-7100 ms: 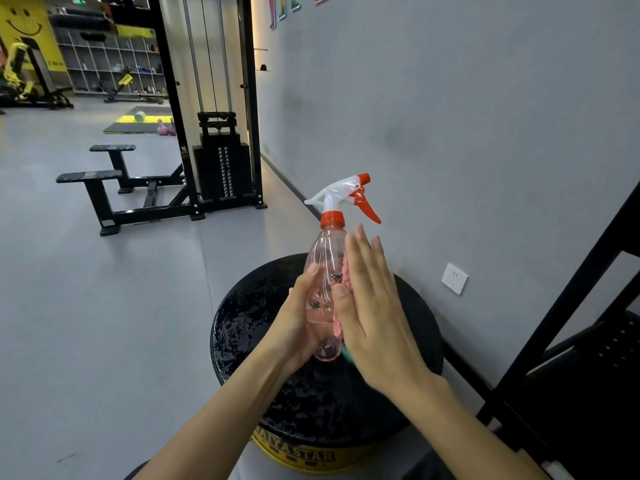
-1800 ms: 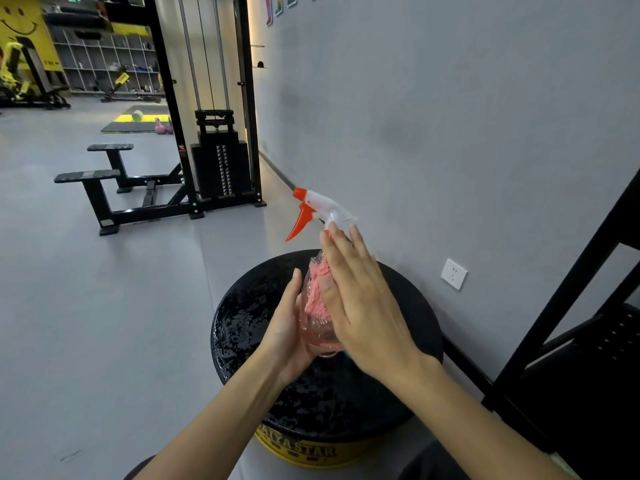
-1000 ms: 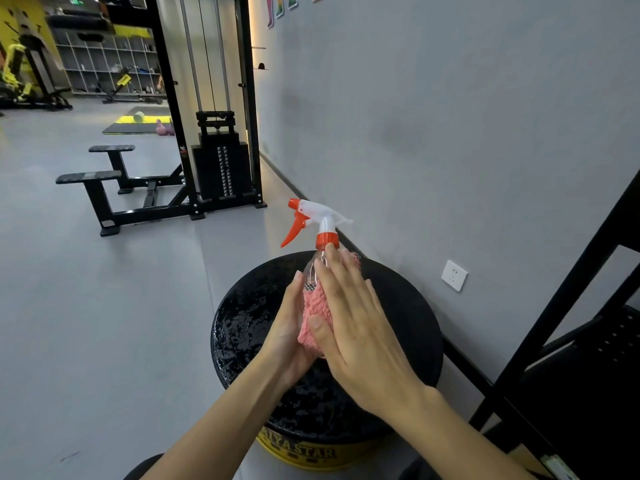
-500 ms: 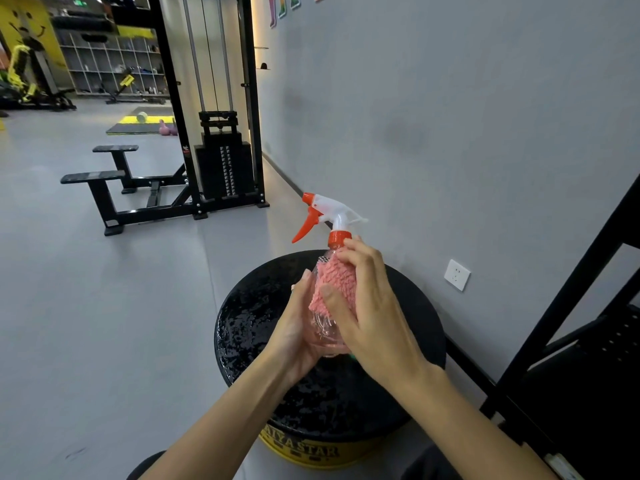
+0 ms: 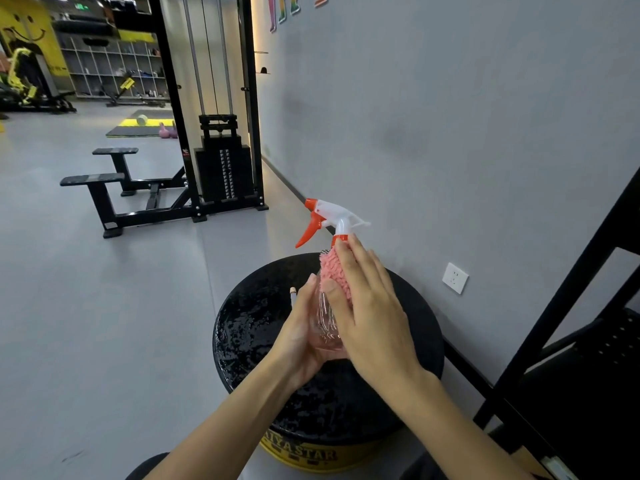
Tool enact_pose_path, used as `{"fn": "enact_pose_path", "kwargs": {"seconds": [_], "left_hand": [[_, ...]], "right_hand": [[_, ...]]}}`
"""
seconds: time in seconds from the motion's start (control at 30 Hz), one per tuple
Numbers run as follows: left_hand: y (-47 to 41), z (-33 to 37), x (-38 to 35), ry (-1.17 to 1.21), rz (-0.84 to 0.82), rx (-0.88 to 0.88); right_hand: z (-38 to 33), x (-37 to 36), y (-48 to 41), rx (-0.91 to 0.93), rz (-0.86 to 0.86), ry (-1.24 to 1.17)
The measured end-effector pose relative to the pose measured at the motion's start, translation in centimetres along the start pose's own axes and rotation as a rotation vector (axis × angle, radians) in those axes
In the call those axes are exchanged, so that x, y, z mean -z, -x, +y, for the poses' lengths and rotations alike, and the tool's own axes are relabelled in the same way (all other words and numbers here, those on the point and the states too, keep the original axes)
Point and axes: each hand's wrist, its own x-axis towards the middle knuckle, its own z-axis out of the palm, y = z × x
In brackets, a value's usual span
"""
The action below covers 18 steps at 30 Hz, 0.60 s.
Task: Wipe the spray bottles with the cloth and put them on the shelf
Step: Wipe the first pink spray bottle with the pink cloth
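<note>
**Spray bottle mid-wipe over the drum, not yet shelved**

Spray bottle is cupped low on its clear pink body by the left hand, fingers curled round it. Judged as the anchor grip, so the bottle can be steadied and turned under the wipe.

Right hand is laid flat with the fingers straight. The pink chenille cloth is pressed by it against the upper body and shoulder, just under the orange collar. The cloth is trapped by pressure rather than gripped, and a flat palm gives wide contact on a curved wall.

Bottle is held roughly upright, with the orange trigger pointed left, away from the wall. The head is left uncovered; it is judged not yet wiped.

Both hands are over the round black drum top. Whether the bottle base touches it cannot be told. A small white stick with a tan tip shows by the left fingertips; it cannot be identified.

Black shelf frame stands at the right edge, near the right arm, so a short carry is expected once wiping is done. A wall socket sits between drum and frame. The weight stack and bench are well apart, behind.

Risk: a smooth plastic body may slip in a one-hand grip at handover.
</note>
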Motion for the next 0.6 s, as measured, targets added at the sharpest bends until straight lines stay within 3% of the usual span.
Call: {"fn": "enact_pose_path", "kwargs": {"seconds": [0.27, 0.43, 0.53, 0.6], "left_hand": [[0.0, 0.3, 0.7, -0.018, -0.011, 0.007], [0.3, 0.5, 1.1, 0.006, 0.007, 0.021], [0.4, 0.4, 1.0, 0.011, 0.006, 0.032], [0.4, 0.4, 0.7, 0.020, -0.004, 0.035]], "right_hand": [[2.0, 1.4, -0.9, -0.099, 0.275, -0.507], [2.4, 4.7, -3.8, -0.370, 0.365, -1.077], [2.0, 6.0, -5.8, -0.290, 0.466, -1.041], [1.3, 6.0, -7.0, -0.129, 0.510, -0.829]]}}
